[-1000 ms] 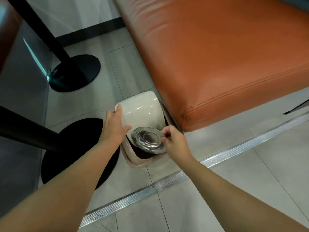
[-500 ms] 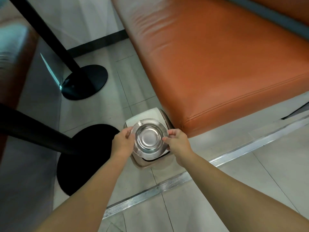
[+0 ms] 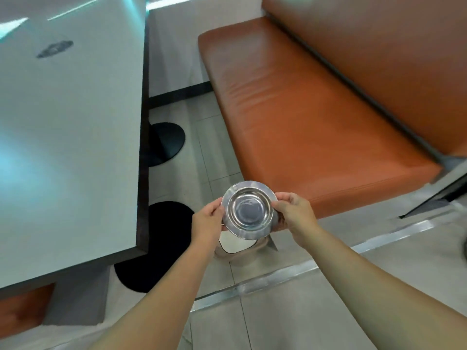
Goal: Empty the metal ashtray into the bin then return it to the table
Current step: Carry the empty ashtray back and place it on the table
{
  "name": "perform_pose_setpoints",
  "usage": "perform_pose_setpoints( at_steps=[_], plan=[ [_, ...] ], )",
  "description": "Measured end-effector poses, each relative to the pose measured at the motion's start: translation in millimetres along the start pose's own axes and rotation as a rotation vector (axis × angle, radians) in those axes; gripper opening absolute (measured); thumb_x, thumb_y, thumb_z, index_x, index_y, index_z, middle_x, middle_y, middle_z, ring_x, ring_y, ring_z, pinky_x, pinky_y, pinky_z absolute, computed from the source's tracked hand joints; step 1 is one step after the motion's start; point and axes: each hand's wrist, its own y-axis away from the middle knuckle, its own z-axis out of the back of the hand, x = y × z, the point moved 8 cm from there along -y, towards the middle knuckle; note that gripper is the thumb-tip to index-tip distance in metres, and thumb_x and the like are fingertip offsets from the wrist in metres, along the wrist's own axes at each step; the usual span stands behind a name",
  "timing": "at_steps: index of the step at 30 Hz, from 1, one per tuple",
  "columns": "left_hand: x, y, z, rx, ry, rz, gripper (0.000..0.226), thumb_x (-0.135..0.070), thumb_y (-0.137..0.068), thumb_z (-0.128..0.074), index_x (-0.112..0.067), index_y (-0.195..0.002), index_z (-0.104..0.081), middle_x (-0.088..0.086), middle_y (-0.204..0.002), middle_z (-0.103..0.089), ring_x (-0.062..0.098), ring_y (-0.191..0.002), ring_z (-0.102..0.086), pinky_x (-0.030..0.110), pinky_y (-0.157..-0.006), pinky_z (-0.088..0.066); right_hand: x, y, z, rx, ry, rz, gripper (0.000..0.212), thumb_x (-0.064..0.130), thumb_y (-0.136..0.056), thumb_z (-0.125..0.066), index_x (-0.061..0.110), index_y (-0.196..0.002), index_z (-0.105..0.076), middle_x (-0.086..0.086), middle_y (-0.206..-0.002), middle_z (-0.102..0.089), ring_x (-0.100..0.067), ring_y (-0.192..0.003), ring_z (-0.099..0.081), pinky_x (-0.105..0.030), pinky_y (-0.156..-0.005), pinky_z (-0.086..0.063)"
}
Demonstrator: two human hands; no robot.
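Metal ashtray (image 3: 249,209) is held level and bowl-up in the air, gripped at opposite rim edges by the left hand (image 3: 208,221) and right hand (image 3: 294,214); its bowl appears empty. Directly below, partly hidden by it, stands the beige bin (image 3: 240,250) on the tiled floor (image 3: 290,311). White table (image 3: 68,137) lies to the left, orange bench (image 3: 313,117) beyond.

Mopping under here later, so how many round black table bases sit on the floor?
2. One round black table base sits farther off, beside the table edge; the other lies nearer, left of the bin, partly under the white table. More may be hidden beneath the tabletop.
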Motion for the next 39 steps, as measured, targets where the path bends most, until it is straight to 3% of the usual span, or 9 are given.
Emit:
perform_pose_setpoints(
  at_steps=[2, 6, 10, 16, 20, 28, 31, 34, 39],
  plan=[
    [-22.4, 20.4, -5.3, 0.02, 0.025, -0.005, 0.03, -0.008, -0.092, -0.046, -0.014, -0.114, -0.064, -0.004, -0.082, -0.067, 0.009, -0.069, -0.06, 0.018, -0.056, -0.051, 23.0, 17.6, 11.9, -0.023, 0.005, 0.014, 0.015, 0.005, -0.079, -0.058, 0.013, -0.091, -0.064, -0.008, -0.084, -0.067, -0.027, -0.082, -0.063, -0.05, -0.077, -0.056],
    [-74.5, 62.8, -5.6, 0.064, 0.02, -0.071, 0.031, -0.006, -0.09, -0.044, -0.015, -0.11, -0.067, -0.007, -0.079, -0.067, 0.01, -0.069, -0.061, 0.021, -0.061, -0.052, 71.5, 58.8, 26.1, -0.02, -0.025, 0.094, 0.016, 0.006, -0.08, -0.058, 0.011, -0.095, -0.064, -0.001, -0.078, -0.067, -0.013, -0.065, -0.059, -0.024, -0.055, -0.046],
    [-110.9, 115.6, 8.6, 0.083, 0.064, -0.082, 0.028, -0.01, -0.092, -0.046, -0.014, -0.111, -0.066, 0.0, -0.086, -0.069, 0.011, -0.07, -0.061, 0.019, -0.057, -0.051, 107.9, 112.2, 35.3, -0.015, -0.014, 0.16, 0.012, 0.009, -0.081, -0.058, 0.016, -0.09, -0.063, -0.002, -0.079, -0.068, -0.015, -0.065, -0.058, -0.028, -0.055, -0.046],
    [-135.9, 208.7, 59.9, 0.124, 0.172, -0.107, 0.027, -0.012, -0.092, -0.048, -0.011, -0.113, -0.064, 0.007, -0.096, -0.069, 0.016, -0.077, -0.064, 0.026, -0.068, -0.056, 127.0, 207.8, 26.2, 0.037, -0.061, 0.227, 0.011, 0.011, -0.08, -0.06, 0.021, -0.083, -0.063, -0.001, -0.073, -0.069, -0.013, -0.055, -0.058, -0.019, -0.037, -0.043],
    [-144.9, 265.4, 121.3, 0.091, 0.235, -0.159, 0.025, -0.012, -0.09, -0.051, -0.007, -0.111, -0.065, 0.004, -0.085, -0.069, 0.014, -0.071, -0.062, 0.025, -0.065, -0.054, 128.0, 274.1, -10.6, 0.137, -0.117, 0.237, 0.013, 0.01, -0.079, -0.061, 0.019, -0.087, -0.065, 0.0, -0.075, -0.07, -0.012, -0.06, -0.061, -0.021, -0.042, -0.046],
    [-130.4, 341.6, 249.7, -0.032, 0.366, -0.187, 0.034, -0.01, -0.092, -0.048, -0.001, -0.123, -0.055, 0.007, -0.095, -0.066, 0.014, -0.078, -0.062, 0.023, -0.064, -0.054, 127.6, 376.7, -107.8, 0.37, -0.102, 0.255, 0.009, 0.009, -0.081, -0.061, 0.016, -0.086, -0.064, -0.003, -0.073, -0.065, -0.012, -0.058, -0.056, -0.024, -0.049, -0.051],
    [-121.6, 352.3, 287.3, -0.064, 0.409, -0.207, 0.034, -0.007, -0.091, -0.048, 0.003, -0.123, -0.055, 0.008, -0.093, -0.067, 0.015, -0.078, -0.062, 0.021, -0.06, -0.057, 120.1, 399.6, -140.8, 0.437, -0.115, 0.237, 0.009, 0.007, -0.082, -0.059, 0.013, -0.086, -0.064, -0.002, -0.071, -0.062, -0.004, -0.045, -0.057, -0.015, -0.037, -0.045],
    [-118.5, 345.9, 320.3, -0.103, 0.427, -0.216, 0.032, -0.006, -0.091, -0.048, 0.004, -0.12, -0.056, 0.01, -0.093, -0.067, 0.017, -0.081, -0.062, 0.026, -0.069, -0.056, 117.4, 409.2, -170.9, 0.478, -0.11, 0.223, 0.01, 0.006, -0.081, -0.061, 0.012, -0.089, -0.065, -0.002, -0.069, -0.063, 0.001, -0.036, -0.056, -0.014, -0.035, -0.044],
    [-132.2, 306.5, 358.5, -0.143, 0.416, -0.232, 0.029, -0.006, -0.091, -0.048, 0.002, -0.116, -0.059, 0.008, -0.092, -0.069, 0.015, -0.078, -0.063, 0.024, -0.063, -0.056, 136.5, 392.2, -220.9, 0.53, -0.093, 0.228, 0.011, 0.006, -0.081, -0.061, 0.017, -0.08, -0.064, -0.003, -0.072, -0.064, -0.009, -0.052, -0.06, -0.016, -0.04, -0.05]
  ],
)
